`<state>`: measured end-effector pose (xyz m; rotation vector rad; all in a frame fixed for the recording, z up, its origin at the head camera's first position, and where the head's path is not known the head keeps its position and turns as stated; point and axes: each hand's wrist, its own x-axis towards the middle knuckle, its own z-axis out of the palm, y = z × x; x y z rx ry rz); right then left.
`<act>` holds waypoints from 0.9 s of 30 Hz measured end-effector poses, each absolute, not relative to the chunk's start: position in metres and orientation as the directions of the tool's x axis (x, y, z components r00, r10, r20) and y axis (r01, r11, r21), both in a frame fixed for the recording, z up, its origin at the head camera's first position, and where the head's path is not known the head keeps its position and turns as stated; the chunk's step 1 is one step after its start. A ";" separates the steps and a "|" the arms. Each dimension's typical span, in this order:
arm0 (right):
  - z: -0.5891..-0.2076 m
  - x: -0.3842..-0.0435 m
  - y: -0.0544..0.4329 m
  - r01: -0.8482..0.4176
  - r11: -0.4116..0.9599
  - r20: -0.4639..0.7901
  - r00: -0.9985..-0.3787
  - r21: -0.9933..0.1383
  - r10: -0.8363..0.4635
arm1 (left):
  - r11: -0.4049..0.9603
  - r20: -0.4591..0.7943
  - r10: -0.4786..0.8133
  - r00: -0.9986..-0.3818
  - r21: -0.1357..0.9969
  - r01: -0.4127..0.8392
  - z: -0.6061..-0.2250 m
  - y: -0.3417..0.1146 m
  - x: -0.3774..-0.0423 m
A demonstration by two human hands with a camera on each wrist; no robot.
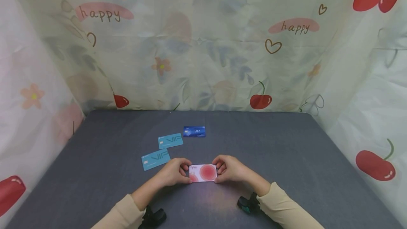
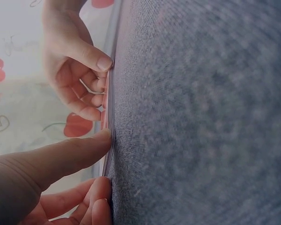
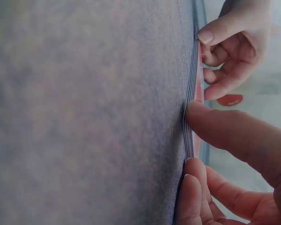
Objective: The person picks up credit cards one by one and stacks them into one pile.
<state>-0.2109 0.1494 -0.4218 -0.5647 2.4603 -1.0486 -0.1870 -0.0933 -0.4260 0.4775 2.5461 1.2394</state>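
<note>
A small stack of plastic cards (image 1: 203, 173) lies flat on the dark table, its top card white and pink with red circles. Both wrist views show its layered edge (image 2: 110, 101) from the side. My left hand (image 1: 175, 171) grips the stack's left end, thumb at the near corner and fingers at the far one. At the other end my right hand (image 1: 231, 169) grips it the same way. Just beyond the left hand, a light blue VIP card (image 1: 155, 159) lies tilted, and a second light blue VIP card (image 1: 170, 140) sits at its upper corner.
Farther back is a dark blue VIP card (image 1: 194, 131), near the second light blue one. Grey cloth covers the table (image 1: 270, 133). A printed curtain (image 1: 203, 63) with cherries and hearts encloses the back and sides. Black wrist devices (image 1: 249, 203) hang below both sleeves.
</note>
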 end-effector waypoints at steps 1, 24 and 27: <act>-0.422 -0.211 0.149 -0.202 0.637 -0.208 -0.836 -0.744 -0.508 | 0.579 -0.094 0.405 -0.910 0.796 0.176 -0.426 -0.093 -0.187; -0.417 -0.222 0.156 -0.196 0.588 -0.202 -0.816 -0.785 -0.541 | 0.561 -0.107 0.407 -0.907 0.813 0.156 -0.420 -0.101 -0.193; -0.414 -0.228 0.158 -0.196 0.587 -0.200 -0.817 -0.785 -0.541 | 0.566 -0.112 0.378 -0.919 0.813 0.134 -0.417 -0.103 -0.195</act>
